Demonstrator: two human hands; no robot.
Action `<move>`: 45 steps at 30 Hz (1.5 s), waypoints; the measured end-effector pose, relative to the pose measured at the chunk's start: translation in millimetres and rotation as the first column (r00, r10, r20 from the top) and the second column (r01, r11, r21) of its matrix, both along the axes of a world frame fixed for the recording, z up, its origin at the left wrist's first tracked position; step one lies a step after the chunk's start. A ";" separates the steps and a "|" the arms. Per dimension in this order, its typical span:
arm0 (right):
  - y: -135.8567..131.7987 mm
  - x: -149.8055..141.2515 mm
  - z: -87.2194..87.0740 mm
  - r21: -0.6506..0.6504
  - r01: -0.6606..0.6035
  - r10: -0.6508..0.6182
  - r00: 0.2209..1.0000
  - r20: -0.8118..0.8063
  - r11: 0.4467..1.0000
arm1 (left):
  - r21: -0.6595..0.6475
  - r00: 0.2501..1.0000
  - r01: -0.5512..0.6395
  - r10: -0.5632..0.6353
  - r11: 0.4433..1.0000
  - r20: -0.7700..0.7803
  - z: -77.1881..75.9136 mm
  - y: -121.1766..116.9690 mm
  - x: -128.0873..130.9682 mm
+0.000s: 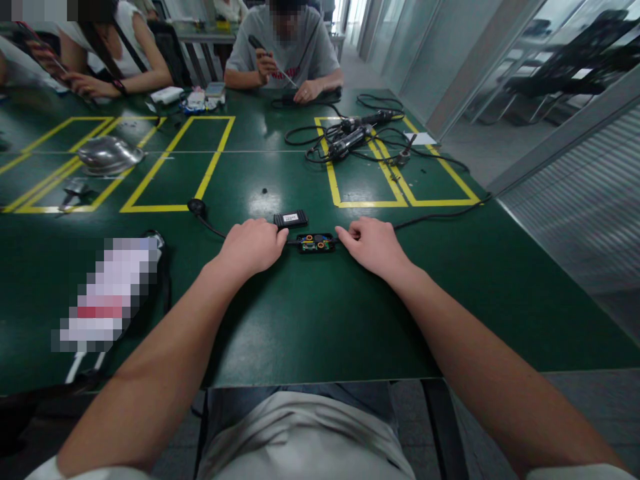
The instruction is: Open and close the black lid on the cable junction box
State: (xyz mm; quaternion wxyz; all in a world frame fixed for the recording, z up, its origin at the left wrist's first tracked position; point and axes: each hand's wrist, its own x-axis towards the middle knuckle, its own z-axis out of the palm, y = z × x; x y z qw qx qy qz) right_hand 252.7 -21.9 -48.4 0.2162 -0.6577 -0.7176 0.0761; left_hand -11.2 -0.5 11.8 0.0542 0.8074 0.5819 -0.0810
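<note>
A small opened black electronic box (315, 243) with a green circuit board and orange parts lies on the green table (310, 313) between my hands. Its black lid (291, 218) with a white label lies just behind it. My left hand (253, 245) rests on the table at the box's left end, fingers curled, on the black cable that leaves it. My right hand (371, 244) sits at the right end, fingers curled and pinching toward the cable there. The cable (440, 215) runs off to the right and another stretch (207, 217) to the left.
Yellow tape boxes mark the table. Electric screwdrivers with tangled cables (350, 137) lie at the back right. A shiny metal part (107, 155) lies at the left. A blurred card on a lanyard (113, 293) lies near my left arm. Two people (285, 47) sit across the table.
</note>
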 end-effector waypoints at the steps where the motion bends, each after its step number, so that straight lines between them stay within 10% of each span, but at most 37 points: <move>1: -0.1 0.5 0.0 -0.001 0.004 -0.004 1.000 -0.015 1.000 | -0.022 1.000 -0.018 0.018 1.000 0.010 0.0 0.5 0.4; 45: -5.4 -5.1 14.6 0.135 0.080 -0.055 0.983 -0.177 0.988 | 0.070 0.973 -0.117 0.100 0.991 0.209 7.3 1.1 0.4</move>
